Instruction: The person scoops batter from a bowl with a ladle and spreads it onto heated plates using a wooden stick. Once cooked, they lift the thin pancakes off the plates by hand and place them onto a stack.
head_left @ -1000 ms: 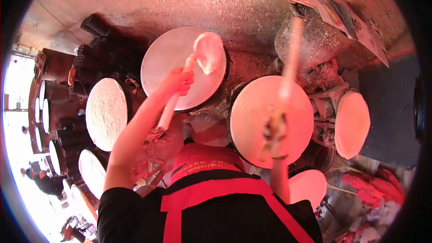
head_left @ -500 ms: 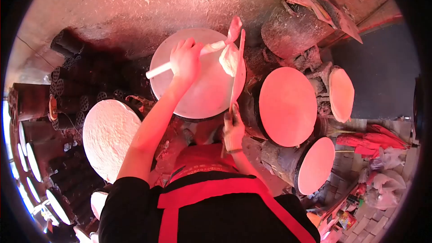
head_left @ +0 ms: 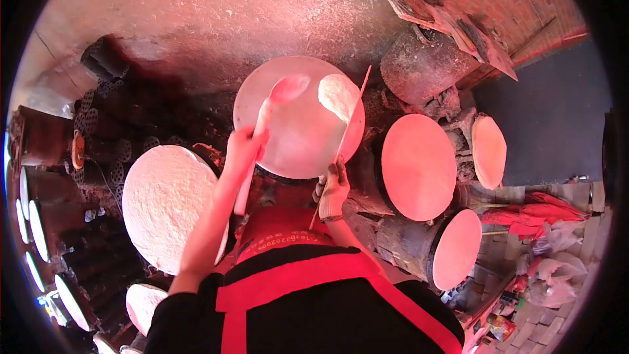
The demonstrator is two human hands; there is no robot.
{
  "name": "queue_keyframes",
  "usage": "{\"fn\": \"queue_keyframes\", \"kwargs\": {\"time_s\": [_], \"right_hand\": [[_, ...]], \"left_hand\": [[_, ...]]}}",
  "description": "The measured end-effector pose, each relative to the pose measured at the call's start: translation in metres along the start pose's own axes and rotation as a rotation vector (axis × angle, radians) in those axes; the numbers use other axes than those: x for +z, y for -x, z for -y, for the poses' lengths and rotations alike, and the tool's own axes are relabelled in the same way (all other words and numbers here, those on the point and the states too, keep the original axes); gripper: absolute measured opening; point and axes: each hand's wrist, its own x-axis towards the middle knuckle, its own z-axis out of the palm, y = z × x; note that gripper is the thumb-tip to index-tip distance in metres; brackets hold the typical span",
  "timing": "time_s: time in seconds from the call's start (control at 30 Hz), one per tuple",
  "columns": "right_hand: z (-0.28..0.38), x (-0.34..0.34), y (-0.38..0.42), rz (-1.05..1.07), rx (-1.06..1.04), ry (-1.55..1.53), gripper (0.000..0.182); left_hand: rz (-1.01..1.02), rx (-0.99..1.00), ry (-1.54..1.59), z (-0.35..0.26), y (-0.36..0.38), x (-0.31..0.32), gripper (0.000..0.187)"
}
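The left hand has its fingers wrapped round the handle of a ladle, with no gap to be seen between grip and handle. The handle's end sticks out below at six o'clock, and the blurred bowl points up to one o'clock, over the griddle; whether it touches the griddle I cannot tell. The right hand, near the griddle's five o'clock edge, has its fingers curled closed about the lower part of a long, thin scraper, which leans up to one o'clock.

The dough is a pale lump within the griddle's outline, at two o'clock. It lies well apart from both hands: two o'clock from the left fingers, twelve o'clock from the right ones. Its narrow lower end meets the scraper's side; how much rests on the griddle is unclear.
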Motion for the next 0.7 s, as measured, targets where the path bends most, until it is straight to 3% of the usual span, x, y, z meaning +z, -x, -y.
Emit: {"fn": "queue_keyframes", "kwargs": {"time_s": [0.13, 0.3, 0.37, 0.43, 0.57, 0.7], "right_hand": [[0.001, 0.044, -0.035, 0.066, 0.045, 0.072, 0.041], [0.039, 0.062, -0.058, 0.235, 0.063, 0.240, 0.040], [0.056, 0.037, -0.067, 0.327, 0.173, 0.305, 0.041], [0.055, 0.005, -0.045, 0.289, 0.031, 0.268, 0.042], [0.031, -0.010, -0.027, 0.083, 0.046, 0.306, 0.048], [0.029, 0.023, -0.039, 0.290, 0.066, 0.356, 0.041]], "left_hand": [[-0.076, -0.238, 0.499, 0.007, 0.071, -0.014, 0.016], [-0.086, -0.317, 0.798, 0.010, 0.108, -0.041, 0.019], [-0.126, -0.301, 0.808, 0.016, 0.111, -0.053, 0.021], [-0.200, -0.281, 0.783, 0.015, 0.117, -0.059, 0.020], [-0.360, -0.204, 0.682, 0.018, 0.126, -0.052, 0.019], [-0.381, -0.275, 0.656, 0.036, 0.134, -0.042, 0.016]]}}
